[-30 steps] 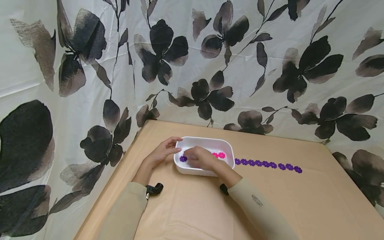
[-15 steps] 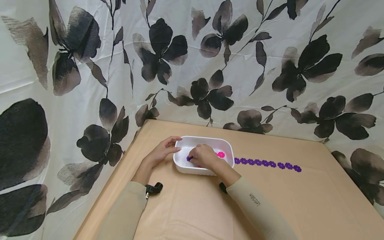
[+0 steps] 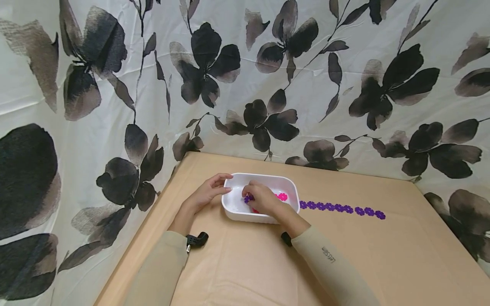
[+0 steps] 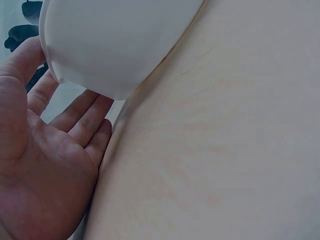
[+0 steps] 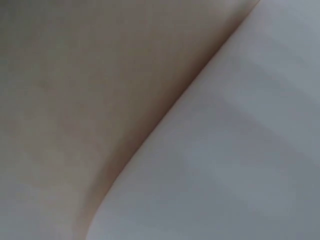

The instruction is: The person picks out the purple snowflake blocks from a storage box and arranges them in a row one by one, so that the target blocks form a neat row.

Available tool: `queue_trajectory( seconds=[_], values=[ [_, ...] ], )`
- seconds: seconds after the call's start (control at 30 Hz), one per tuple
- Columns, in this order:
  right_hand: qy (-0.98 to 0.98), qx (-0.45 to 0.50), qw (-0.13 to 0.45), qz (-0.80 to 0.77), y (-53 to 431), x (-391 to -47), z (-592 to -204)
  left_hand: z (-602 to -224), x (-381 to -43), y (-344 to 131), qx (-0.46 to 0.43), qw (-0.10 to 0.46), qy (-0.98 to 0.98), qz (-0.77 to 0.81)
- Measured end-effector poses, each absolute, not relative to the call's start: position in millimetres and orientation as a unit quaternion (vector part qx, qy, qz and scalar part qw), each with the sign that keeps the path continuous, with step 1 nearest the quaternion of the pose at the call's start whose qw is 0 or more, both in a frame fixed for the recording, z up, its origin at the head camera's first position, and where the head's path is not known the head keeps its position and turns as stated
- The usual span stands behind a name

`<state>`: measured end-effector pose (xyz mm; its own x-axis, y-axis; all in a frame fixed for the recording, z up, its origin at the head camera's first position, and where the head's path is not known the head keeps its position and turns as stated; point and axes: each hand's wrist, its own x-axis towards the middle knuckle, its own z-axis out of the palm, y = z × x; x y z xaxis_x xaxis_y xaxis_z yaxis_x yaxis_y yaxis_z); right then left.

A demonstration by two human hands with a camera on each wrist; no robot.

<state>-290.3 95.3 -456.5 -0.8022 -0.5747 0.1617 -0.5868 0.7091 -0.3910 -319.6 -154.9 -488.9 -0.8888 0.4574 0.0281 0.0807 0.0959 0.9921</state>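
Observation:
A white plastic container stands on the table, holding several bright pink flower-shaped pieces. Inside it, my right hand pinches a purple flower-shaped piece, partly hidden by the fingers. My left hand touches the container's left end; in the left wrist view the hand has fairly straight fingers against the container wall. The right wrist view shows only the container's outer wall and the tabletop, with no hand visible.
A row of several purple flower-shaped pieces runs rightward from the container's right end, with a small gap partway along it. The table has a tan cover. A floral cloth hangs behind and to the left.
My right hand has picked up the purple flower-shaped piece near the container's left end and moved it a little rightward. The left hand has stayed at the container.

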Motion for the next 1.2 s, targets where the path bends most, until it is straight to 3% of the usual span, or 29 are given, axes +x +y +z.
queue_trajectory(
  seconds=[0.43, 0.7, 1.2],
  values=[
    [-0.887, 0.281, 0.120, 0.347, 123.7, -266.2, -434.0, -487.8, -318.9, -152.7, 0.188, 0.147, 0.726, 0.645],
    [-0.855, 0.179, 0.132, 0.468, 174.0, -252.6, -432.0, -490.7, -318.2, -153.8, 0.185, 0.146, 0.728, 0.644],
    [-0.789, 0.042, 0.247, 0.560, 257.1, -248.5, -402.2, -488.2, -317.0, -157.4, 0.199, 0.139, 0.731, 0.638]
  ],
)
